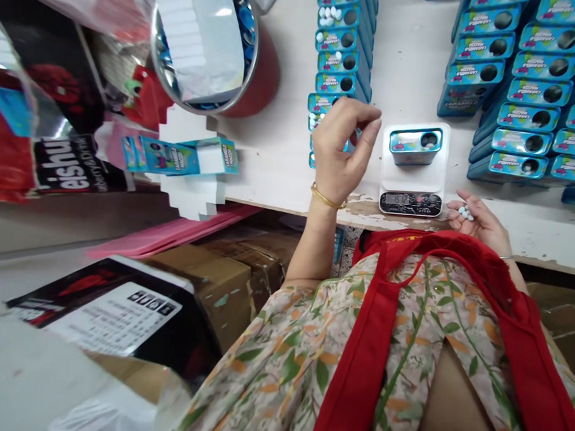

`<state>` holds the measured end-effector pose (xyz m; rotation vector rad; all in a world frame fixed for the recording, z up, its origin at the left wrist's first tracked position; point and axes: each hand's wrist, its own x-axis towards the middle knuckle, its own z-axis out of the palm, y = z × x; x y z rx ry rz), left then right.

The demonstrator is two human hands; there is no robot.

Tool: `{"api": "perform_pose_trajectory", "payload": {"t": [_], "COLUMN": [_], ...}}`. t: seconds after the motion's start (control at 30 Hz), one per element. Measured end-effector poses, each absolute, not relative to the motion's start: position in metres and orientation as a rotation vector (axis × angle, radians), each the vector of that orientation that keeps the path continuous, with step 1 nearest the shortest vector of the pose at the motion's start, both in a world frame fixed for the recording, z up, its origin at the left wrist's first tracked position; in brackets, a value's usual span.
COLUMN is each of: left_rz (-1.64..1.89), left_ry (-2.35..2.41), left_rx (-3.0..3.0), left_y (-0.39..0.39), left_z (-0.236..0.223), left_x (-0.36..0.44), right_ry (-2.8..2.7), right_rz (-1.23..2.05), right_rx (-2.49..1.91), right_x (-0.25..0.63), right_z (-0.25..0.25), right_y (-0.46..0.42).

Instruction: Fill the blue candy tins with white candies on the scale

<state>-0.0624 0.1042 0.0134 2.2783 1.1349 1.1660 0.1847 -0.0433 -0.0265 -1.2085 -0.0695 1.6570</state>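
A blue tin (414,156) with a round hole in its top stands on a small white kitchen scale (390,175). A few white pellets show inside the hole. My left hand (345,145) is raised left of the scale, thumb and forefinger pinched together; what they hold, if anything, cannot be made out. Beneath and behind it is a row of blue tins (337,62), with small white pellets (330,14) lying on several tops. My right hand (484,225) is cupped at the table edge, right of the scale's display, with several white pellets (465,213) in its fingers.
More blue tins (532,118) stand in rows at the right. A red-sided metal pot (263,68) with blue pieces and a paper sheet stands back left. Near it lies an unfolded carton (193,192). Cardboard boxes (222,282) are below the table (280,158).
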Motion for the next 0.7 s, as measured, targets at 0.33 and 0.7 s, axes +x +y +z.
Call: {"api": "perform_pose_trajectory", "payload": {"t": [0.33, 0.7], "left_rz": [1.079, 1.116], "left_ry": [1.287, 1.166], "left_rx": [2.212, 2.238], "left_y": [0.096, 0.106], "left_z": [-0.002, -0.009], "left_x": [-0.072, -0.068], "right_ry": [-0.214, -0.28], "right_rz": [1.607, 1.642], "right_rx": [-1.41, -1.483], "right_x": [0.193, 0.19], "right_z": [-0.023, -0.018], "right_y": [-0.045, -0.044]}}
